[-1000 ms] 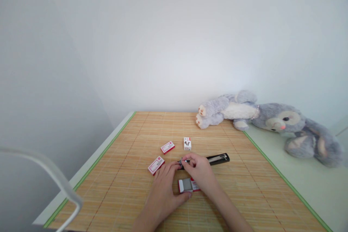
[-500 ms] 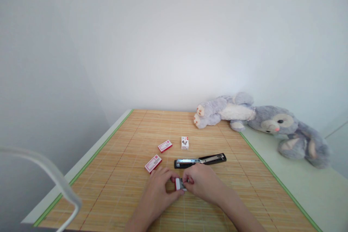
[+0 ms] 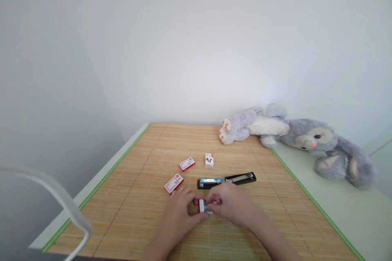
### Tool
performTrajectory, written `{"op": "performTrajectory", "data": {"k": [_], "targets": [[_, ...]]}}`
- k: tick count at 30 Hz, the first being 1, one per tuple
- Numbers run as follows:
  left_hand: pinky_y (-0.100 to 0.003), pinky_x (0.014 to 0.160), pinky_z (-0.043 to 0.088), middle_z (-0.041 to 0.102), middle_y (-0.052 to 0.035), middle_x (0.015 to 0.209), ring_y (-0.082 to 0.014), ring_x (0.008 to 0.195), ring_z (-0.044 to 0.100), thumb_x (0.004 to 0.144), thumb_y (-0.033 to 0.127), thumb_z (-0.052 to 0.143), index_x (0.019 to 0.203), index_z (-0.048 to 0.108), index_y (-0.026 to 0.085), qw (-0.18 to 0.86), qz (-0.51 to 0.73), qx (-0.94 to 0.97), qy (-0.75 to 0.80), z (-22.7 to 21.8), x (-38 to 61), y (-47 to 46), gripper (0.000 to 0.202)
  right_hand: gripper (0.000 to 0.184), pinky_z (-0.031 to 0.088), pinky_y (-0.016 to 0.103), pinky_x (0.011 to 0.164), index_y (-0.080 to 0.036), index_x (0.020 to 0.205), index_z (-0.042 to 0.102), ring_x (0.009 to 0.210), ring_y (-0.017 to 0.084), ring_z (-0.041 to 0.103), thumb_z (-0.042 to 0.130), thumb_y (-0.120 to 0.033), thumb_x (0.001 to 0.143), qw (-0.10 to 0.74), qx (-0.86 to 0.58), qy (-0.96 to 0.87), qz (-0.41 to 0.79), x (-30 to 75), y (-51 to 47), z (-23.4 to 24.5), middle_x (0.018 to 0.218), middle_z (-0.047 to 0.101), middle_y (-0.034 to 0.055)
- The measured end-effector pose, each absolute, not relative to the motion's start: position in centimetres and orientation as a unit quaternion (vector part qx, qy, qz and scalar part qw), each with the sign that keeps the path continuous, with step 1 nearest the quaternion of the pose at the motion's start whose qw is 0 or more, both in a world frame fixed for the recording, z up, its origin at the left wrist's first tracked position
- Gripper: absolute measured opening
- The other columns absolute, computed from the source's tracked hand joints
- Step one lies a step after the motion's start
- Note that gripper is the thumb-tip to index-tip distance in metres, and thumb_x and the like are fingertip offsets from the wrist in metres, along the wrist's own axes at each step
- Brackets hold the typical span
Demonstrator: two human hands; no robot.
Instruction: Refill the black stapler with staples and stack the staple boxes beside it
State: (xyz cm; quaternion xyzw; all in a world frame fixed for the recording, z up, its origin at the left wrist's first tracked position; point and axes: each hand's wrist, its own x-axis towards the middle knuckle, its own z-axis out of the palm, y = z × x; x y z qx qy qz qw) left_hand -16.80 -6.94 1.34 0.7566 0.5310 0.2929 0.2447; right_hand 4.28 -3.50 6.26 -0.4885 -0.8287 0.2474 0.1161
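My left hand [image 3: 180, 215] grips a small red and white staple box [image 3: 201, 206] by its left end, between thumb and fingers. The box is open, and grey staples [image 3: 206, 208] show inside. Over its right part, my right hand [image 3: 228, 203] is closed in a pinch at the staples; its fingertips partly hide them. Just beyond my hands lies a black stapler [image 3: 226, 180], its long metal magazine exposed. One flat red and white box [image 3: 174, 183] lies right by my left fingers, and a second such box [image 3: 187, 164] lies farther back.
A small white box [image 3: 209, 160] with a printed picture stands behind the stapler. A bamboo mat [image 3: 137, 195] with green edging covers the table. At the back right lies a grey plush rabbit [image 3: 269, 126]. A white curved cable or arm [image 3: 64, 200] crosses the lower left.
The view has shifted slightly. My right fingers have moved a little at the staples, and a bit of red now shows by them. My left hand keeps its hold on the box.
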Motion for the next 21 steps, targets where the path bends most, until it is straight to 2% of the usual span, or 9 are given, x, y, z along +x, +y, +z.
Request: {"op": "performTrajectory", "data": {"k": [2, 4, 6, 10, 14, 18, 21], "targets": [[-0.034, 0.084, 0.041, 0.069, 0.0023, 0.088, -0.0211, 0.089, 0.061, 0.073, 0.034, 0.086, 0.097, 0.074, 0.03, 0.249, 0.291, 0.755, 0.532, 1.4, -16.8, -7.0, 0.027, 0.02, 0.029, 0.026, 0.061, -0.03, 0.096, 0.079, 0.072, 0.018, 0.062, 0.074, -0.029, 0.077, 0.116, -0.51, -0.82, 0.234, 5.8, -3.6, 6.6, 0.077, 0.073, -0.0008], [-0.034, 0.084, 0.041, 0.069, 0.0027, 0.086, -0.0209, 0.087, 0.061, 0.073, 0.034, 0.086, 0.097, 0.074, 0.029, 0.253, 0.292, 0.752, 0.534, 1.4, -16.8, -7.0, 0.027, 0.037, 0.027, 0.027, 0.061, -0.03, 0.107, 0.075, 0.072, 0.018, 0.061, 0.081, -0.033, 0.071, 0.096, -0.534, -0.812, 0.216, 7.7, -3.7, 6.7, 0.079, 0.073, -0.0008], [-0.035, 0.085, 0.041, 0.07, 0.0023, 0.088, -0.0218, 0.09, 0.061, 0.073, 0.034, 0.086, 0.098, 0.074, 0.029, 0.257, 0.297, 0.749, 0.533, 1.3, -16.8, -7.0, 0.028, 0.044, 0.026, 0.026, 0.06, -0.028, 0.109, 0.073, 0.07, 0.017, 0.06, 0.084, -0.031, 0.067, 0.077, -0.546, -0.806, 0.218, 9.2, -3.8, 6.6, 0.079, 0.071, -0.0017], [-0.035, 0.088, 0.042, 0.071, 0.0016, 0.095, -0.0224, 0.095, 0.062, 0.074, 0.032, 0.085, 0.102, 0.075, 0.03, 0.281, 0.305, 0.745, 0.523, 1.1, -16.4, -6.8, 0.03, 0.027, 0.026, 0.025, 0.057, -0.024, 0.094, 0.069, 0.066, 0.014, 0.057, 0.078, -0.021, 0.069, 0.078, -0.543, -0.792, 0.267, 9.8, -4.0, 5.7, 0.074, 0.068, -0.0041], [-0.035, 0.091, 0.043, 0.071, 0.0007, 0.097, -0.0226, 0.098, 0.062, 0.073, 0.03, 0.085, 0.105, 0.076, 0.029, 0.298, 0.303, 0.743, 0.517, 1.0, -15.8, -6.7, 0.033, 0.022, 0.027, 0.024, 0.055, -0.023, 0.089, 0.065, 0.067, 0.013, 0.058, 0.078, -0.024, 0.072, 0.092, -0.53, -0.787, 0.303, 7.8, -4.2, 5.0, 0.074, 0.067, -0.0048], [-0.037, 0.093, 0.045, 0.069, -0.0016, 0.101, -0.024, 0.101, 0.061, 0.076, 0.035, 0.084, 0.109, 0.075, 0.03, 0.288, 0.305, 0.744, 0.52, 1.0, -15.4, -6.9, 0.035, 0.023, 0.028, 0.025, 0.056, -0.022, 0.091, 0.064, 0.067, 0.013, 0.059, 0.078, -0.024, 0.073, 0.081, -0.525, -0.791, 0.304, 6.7, -4.5, 5.1, 0.074, 0.068, -0.0054], [-0.038, 0.096, 0.046, 0.067, -0.0032, 0.113, -0.0256, 0.107, 0.06, 0.078, 0.046, 0.081, 0.127, 0.068, 0.034, 0.264, 0.306, 0.744, 0.532, 0.9, -15.2, -7.2, 0.052, 0.034, 0.031, 0.026, 0.057, -0.025, 0.105, 0.067, 0.067, 0.015, 0.061, 0.081, -0.031, 0.075, 0.098, -0.517, -0.801, 0.286, 7.5, -4.5, 5.7, 0.074, 0.068, -0.0052]]}}
